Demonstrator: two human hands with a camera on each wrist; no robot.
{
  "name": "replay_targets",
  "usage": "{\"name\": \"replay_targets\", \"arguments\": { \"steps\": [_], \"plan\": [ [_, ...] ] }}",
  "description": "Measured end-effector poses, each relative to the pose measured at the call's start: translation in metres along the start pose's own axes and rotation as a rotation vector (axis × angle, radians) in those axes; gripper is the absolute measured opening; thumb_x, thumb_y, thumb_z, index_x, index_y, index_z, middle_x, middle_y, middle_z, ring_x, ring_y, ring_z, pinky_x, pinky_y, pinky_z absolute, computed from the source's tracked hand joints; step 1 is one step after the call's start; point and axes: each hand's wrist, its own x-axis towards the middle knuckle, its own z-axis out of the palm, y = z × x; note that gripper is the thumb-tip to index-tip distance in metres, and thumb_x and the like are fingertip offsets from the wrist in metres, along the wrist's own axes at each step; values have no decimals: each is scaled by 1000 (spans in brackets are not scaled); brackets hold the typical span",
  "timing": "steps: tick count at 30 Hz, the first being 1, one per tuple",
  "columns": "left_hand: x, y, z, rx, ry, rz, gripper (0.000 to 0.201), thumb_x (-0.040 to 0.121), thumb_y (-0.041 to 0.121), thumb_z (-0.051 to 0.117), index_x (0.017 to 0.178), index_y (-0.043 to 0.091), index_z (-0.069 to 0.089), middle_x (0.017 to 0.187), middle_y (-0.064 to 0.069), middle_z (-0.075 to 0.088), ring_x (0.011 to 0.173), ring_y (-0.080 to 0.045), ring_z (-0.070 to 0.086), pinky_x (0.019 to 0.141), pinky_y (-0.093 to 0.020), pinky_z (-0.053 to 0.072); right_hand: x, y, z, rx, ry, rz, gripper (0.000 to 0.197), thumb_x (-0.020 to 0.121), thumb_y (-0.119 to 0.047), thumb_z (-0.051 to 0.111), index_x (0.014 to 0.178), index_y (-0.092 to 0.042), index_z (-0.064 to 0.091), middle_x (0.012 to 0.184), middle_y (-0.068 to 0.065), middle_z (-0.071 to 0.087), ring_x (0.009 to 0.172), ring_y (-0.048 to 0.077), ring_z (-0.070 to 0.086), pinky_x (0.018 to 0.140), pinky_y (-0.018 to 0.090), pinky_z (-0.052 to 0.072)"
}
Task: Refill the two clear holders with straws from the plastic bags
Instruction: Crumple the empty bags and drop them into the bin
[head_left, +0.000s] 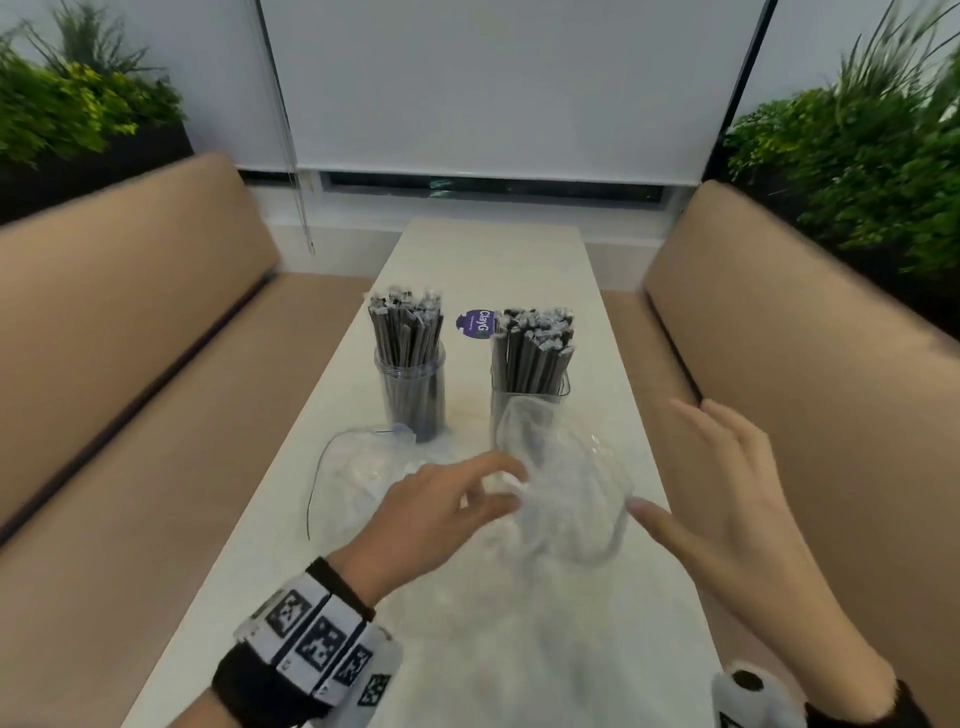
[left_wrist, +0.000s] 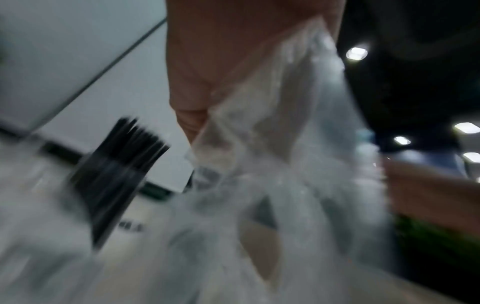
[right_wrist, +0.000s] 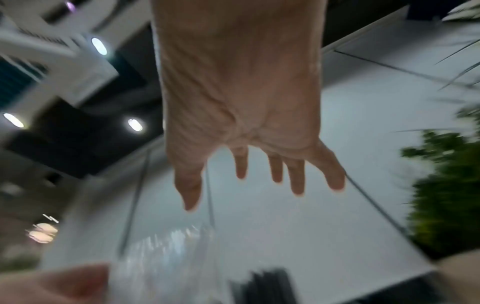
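Observation:
Two clear holders stand on the white table (head_left: 613, 332), each packed with dark straws: the left holder (head_left: 410, 387) and the right holder (head_left: 530, 389). My left hand (head_left: 441, 509) pinches a clear, empty-looking plastic bag (head_left: 566, 488) and holds it up in front of the right holder. In the left wrist view the bag (left_wrist: 272, 164) hangs from my fingers, with the straws (left_wrist: 122, 164) blurred beside it. My right hand (head_left: 727, 488) hovers just right of the bag with fingers spread, holding nothing. A second clear bag (head_left: 363, 467) lies flat at the left holder's foot.
A purple round sticker (head_left: 475, 323) lies on the table behind the holders. Tan benches (head_left: 156, 364) run along both long sides of the narrow table. Green plants (head_left: 857, 156) sit behind the benches, and a window blind (head_left: 493, 88) hangs at the far end.

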Motion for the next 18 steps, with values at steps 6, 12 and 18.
{"name": "replay_targets", "arguments": {
  "steps": [6, 12, 18],
  "plan": [
    [1, 40, -43, 71, -103, 240, 33, 74, 34, 78, 104, 33, 66, 73, 20, 55, 66, 13, 50, 59, -8, 35, 22, -49, 23, -582, -538, -103, 91, 79, -61, 62, 142, -60, -4, 136, -21, 50, 141, 5, 30, 113, 60, 6],
    [-19, -7, -107, 86, -60, 49, 3, 78, 30, 69, 81, 29, 70, 83, 13, 71, 78, 3, 61, 68, -9, 43, 31, -4, 6, -351, -407, 149, 10, 59, -55, 49, 66, -48, 51, 78, -40, 60, 84, -16, 52, 102, 42, 30],
    [-19, -18, -81, -674, 409, 20, 8, 95, 33, 53, 88, 30, 56, 89, 1, 74, 83, -12, 70, 78, -28, 50, 35, -33, 36, 169, -573, 234, 20, 76, -21, 62, 88, -32, 75, 97, -9, 75, 92, 20, 65, 81, 33, 44]
  ]
}}
